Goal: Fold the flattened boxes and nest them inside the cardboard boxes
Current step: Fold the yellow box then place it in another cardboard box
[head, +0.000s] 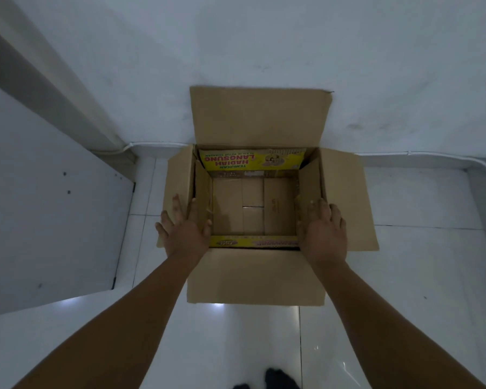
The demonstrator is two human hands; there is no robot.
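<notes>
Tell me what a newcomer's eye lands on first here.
The open cardboard box on the white tiled floor, against the wall, flaps spread. Nested inside it, a yellow-printed box stands open. The left hand and right hand rest on the two side rims.

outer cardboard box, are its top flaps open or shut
Open. All four flaps of the outer cardboard box are spread outward, so the yellow printed box nested inside shows.
</notes>
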